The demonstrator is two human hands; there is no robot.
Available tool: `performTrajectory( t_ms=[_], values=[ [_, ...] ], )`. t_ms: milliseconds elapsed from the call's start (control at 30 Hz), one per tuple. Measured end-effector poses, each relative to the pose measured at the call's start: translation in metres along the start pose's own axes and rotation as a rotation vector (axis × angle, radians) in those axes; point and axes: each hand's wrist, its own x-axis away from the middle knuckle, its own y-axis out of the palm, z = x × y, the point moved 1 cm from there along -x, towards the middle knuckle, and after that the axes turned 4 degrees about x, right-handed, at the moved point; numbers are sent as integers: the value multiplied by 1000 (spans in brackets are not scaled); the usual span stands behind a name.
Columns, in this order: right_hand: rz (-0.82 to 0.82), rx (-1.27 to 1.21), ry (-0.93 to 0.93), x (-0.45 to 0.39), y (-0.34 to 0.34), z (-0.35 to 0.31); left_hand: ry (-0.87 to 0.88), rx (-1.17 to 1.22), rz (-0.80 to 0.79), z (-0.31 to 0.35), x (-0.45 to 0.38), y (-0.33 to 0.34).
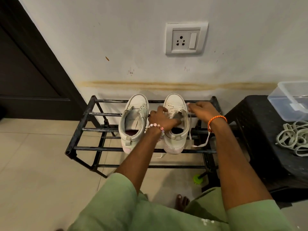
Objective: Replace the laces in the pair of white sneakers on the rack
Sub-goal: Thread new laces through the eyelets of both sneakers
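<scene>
We see a white wall with one plug socket [186,39], and below it one black rack [93,130]. Two white sneakers [133,124] sit side by side on its top bars. The left hand [162,118] holds the right sneaker [176,130] at its tongue. The right hand [202,108] pinches one white lace [190,129]. One pile of laces [295,139] lies on the black stool [260,130].

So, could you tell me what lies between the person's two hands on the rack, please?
In the head view, the laced front of the right sneaker lies between the left hand and the right hand, which pinches a lace beside it.
</scene>
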Motion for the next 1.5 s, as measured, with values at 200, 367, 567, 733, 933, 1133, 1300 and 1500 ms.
performTrajectory(
  t_ms=[200,367,567,733,933,1133,1300,1500],
  values=[
    [-86,94,-55,-5,5,1,8,24,-136,1,-13,-18],
    [-71,170,-111,-3,3,-3,85,-39,-75,1,-16,-11],
    [-45,160,-170,4,0,-3,83,-97,17,2,-13,-11],
    [-22,78,-150,5,3,1,75,-92,32,3,-11,-12],
    [-15,-135,-36,4,7,8,41,-73,80,0,-6,-11],
    [25,-171,29,9,10,8,42,-32,76,-4,-9,-13],
    [126,-9,27,19,6,1,209,-13,138,-2,2,-16],
    [177,-126,-57,34,3,-13,383,-279,91,11,26,-12]
  ],
)
